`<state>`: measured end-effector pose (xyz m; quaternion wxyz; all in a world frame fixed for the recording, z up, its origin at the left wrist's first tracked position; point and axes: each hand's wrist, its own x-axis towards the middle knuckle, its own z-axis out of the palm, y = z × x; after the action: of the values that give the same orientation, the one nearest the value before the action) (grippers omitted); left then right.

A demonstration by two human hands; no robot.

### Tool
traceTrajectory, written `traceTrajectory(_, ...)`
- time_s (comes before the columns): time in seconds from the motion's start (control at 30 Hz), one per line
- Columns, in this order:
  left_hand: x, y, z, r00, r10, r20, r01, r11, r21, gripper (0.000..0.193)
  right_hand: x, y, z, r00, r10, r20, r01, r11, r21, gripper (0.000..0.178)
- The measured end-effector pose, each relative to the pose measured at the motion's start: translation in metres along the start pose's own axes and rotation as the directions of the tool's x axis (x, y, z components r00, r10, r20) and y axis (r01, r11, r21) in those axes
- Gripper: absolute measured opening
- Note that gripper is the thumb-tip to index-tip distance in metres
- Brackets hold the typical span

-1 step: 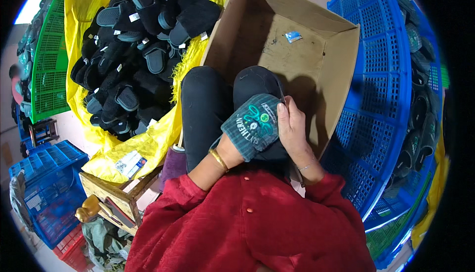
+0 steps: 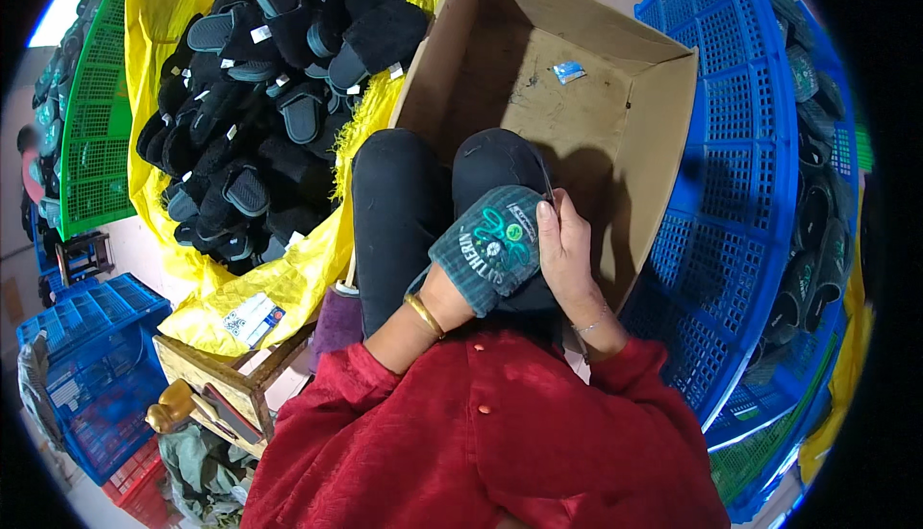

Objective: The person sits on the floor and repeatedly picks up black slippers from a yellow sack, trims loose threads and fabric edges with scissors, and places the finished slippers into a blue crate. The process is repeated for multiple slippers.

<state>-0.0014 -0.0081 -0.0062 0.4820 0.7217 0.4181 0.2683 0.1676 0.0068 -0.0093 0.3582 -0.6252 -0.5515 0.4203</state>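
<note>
A dark green plaid slipper [image 2: 487, 250] with embroidered lettering and a bright green badge lies over my lap. My left hand [image 2: 444, 290], with a gold bangle at the wrist, reaches into the slipper's opening, so its fingers are hidden. At the slipper's far right end, my right hand [image 2: 567, 245] pinches the edge, thumb on top and fingers underneath. A thin dark edge [image 2: 548, 175] sticks up beside that thumb; whether it is the sole or something separate I cannot make out.
An open cardboard box [image 2: 567, 106] with a small blue packet [image 2: 569, 72] stands beyond my knees. Left of it, black slippers [image 2: 288, 96] heap on a yellow sack [image 2: 154, 67]. Blue crates [image 2: 716, 221] rise at right; a wooden stool [image 2: 216, 375] and another blue crate [image 2: 106, 356] stand lower left.
The slipper has shifted and tilted very slightly in my hands, and my right thumb sits a touch further left. Both hands keep the same places on it.
</note>
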Motion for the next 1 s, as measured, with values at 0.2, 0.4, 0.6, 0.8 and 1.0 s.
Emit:
traceTrajectory(0.2,-0.010,0.014,-0.003,0.996,0.084,-0.011,-0.078,0.961,0.264,0.039,-0.007,-0.001,0.005,1.000,-0.018,-0.004,0.018,0.997,-0.074,0.026)
traceTrajectory(0.4,-0.007,0.015,0.003,0.978,0.210,-0.017,-0.180,0.875,0.450,0.040,-0.002,-0.006,-0.001,0.998,-0.057,0.023,0.059,0.991,-0.119,0.026)
traceTrajectory(0.6,0.008,0.017,0.005,0.973,0.228,0.019,-0.210,0.858,0.469,0.043,0.003,-0.005,-0.006,0.999,-0.032,0.024,0.034,0.996,-0.081,0.027)
traceTrajectory(0.8,-0.012,0.016,-0.012,0.964,0.221,0.150,-0.260,0.905,0.337,0.049,-0.001,-0.002,0.001,1.000,-0.003,0.006,0.003,0.998,-0.062,0.033)
traceTrajectory(1.0,-0.009,0.012,-0.013,0.941,0.301,0.153,-0.335,0.889,0.312,0.051,0.005,-0.004,-0.010,0.994,-0.010,0.107,0.005,0.999,0.052,0.038)
